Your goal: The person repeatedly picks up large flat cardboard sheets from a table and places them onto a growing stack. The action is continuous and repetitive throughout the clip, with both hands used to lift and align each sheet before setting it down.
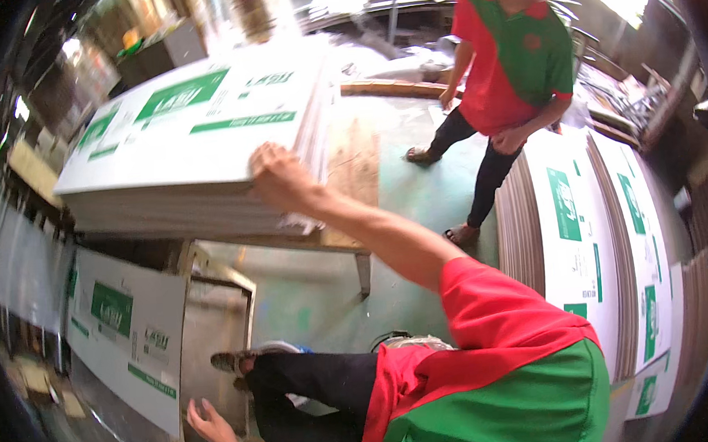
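Note:
My right hand [279, 177] is closed at the near corner of the top white sheet with green print [230, 152], which lies on a tall stack of cardboard sheets [181, 212]. My left hand [212, 428] is low at the left with its fingers apart. It is beside the edge of another white-and-green printed sheet [123, 327], which slants down at the left. Whether the left fingertips touch that sheet I cannot tell. The stack rests on a wooden-topped table [354, 167].
Another person [515, 62] in a red and green shirt stands beyond the table. Tall stacks of printed cardboard sheets [572, 230] stand at the right. A metal frame [249, 298] is by my legs, and a clear plastic bag [416, 344] lies on the floor.

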`<state>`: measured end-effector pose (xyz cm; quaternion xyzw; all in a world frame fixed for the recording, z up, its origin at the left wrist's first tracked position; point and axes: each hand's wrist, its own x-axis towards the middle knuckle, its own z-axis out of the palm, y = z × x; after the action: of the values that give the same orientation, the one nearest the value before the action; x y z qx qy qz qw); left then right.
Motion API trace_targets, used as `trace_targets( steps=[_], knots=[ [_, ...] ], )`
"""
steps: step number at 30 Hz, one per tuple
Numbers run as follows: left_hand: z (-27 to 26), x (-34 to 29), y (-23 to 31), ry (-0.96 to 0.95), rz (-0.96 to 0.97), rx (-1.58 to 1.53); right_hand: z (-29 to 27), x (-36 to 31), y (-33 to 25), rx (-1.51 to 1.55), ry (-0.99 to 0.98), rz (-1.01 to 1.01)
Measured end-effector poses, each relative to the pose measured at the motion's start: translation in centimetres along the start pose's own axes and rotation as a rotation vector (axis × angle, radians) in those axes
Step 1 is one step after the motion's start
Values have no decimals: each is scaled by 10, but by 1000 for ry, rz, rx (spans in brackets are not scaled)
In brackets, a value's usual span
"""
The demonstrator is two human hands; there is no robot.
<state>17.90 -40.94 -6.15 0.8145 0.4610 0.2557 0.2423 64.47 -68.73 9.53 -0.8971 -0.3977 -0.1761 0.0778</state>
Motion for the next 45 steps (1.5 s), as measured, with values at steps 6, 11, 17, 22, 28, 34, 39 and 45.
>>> trace_targets(
  steps=[6, 11, 17, 22, 28, 34, 39, 45],
  knots=[
    [41, -63, 119, -255, 192, -250, 32, -30, 14, -175, 93, -59],
    [65, -56, 208, -314, 298, -575, 13, -42, 7, 17, 140, -86],
    [78, -35, 294, -567, 94, -897, -33, -23, 3, 73, -226, -106],
    [99, -19, 316, -755, 116, -984, -76, 6, -8, -56, -409, -414],
    [103, 31, 371, -938, -190, -1583, -118, 18, -37, -285, -45, -651],
    [44, 34, 331, -290, -257, -1416, -133, -71, -18, 238, 191, -467],
    [-97, -155, 113, -140, -274, -1115, -83, -159, 71, 495, -21, 555],
    [-160, -312, 33, 172, -726, -1088, -20, -230, 8, 1067, -301, 164]
  ],
)
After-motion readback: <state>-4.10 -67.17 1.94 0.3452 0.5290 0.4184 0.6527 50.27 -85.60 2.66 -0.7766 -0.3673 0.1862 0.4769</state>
